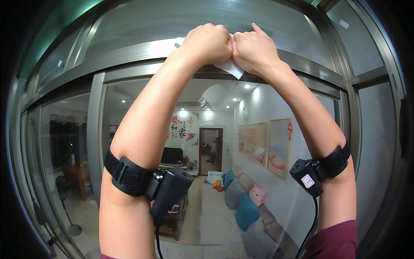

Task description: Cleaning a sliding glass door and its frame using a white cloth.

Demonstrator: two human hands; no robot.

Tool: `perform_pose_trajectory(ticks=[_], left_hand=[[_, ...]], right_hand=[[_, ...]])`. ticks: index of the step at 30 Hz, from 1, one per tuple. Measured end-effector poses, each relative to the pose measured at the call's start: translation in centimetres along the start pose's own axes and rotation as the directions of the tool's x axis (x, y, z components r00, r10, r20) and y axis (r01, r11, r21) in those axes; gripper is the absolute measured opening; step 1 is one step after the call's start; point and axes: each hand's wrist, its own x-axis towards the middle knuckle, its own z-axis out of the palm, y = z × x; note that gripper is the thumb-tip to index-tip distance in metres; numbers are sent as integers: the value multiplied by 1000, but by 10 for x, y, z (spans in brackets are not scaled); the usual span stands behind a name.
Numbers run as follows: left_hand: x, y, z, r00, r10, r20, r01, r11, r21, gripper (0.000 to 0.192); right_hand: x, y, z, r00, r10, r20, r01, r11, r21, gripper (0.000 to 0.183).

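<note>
Both arms reach up to the metal window frame (129, 53). My left hand (208, 42) is a fist closed on a thin white cloth or wipe (230, 67). Pressed against it at the knuckles, my right hand (255, 48) grips the same cloth, one finger sticking up. A corner of the cloth hangs below the fists, and a small bit pokes out left of my left hand; the rest is hidden inside the hands. Drops of water show on my right hand and forearm. Behind the hands runs the horizontal frame bar, with a glass pane (142, 19) above it.
Black strapped devices with cables, one on the left forearm (171, 191) and one on the right (309, 174), stick inward. Through the large lower glass pane (129, 94) appear a sofa (216, 223) with cushions, a television (172, 156) and a doorway (210, 150). A standing fan (63, 189) is at left.
</note>
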Motion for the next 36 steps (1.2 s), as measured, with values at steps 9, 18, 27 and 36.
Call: perform_pose_trajectory(ticks=[9,18,27,36], left_hand=[[-34,-60,-44,990,-133,46,131,990,45,26],[-76,-128,-89,987,-158,28,147,962,228,26],[-98,-173,-99,992,-122,11,115,956,270,29],[-110,-190,-100,997,-66,-49,79,938,337,29]], right_hand=[[46,-76,-10,984,-47,170,39,998,49,26],[94,-153,-3,980,-160,119,139,976,167,25],[120,-189,16,982,-154,-111,181,936,303,21],[127,-195,16,986,-136,-94,162,910,382,19]])
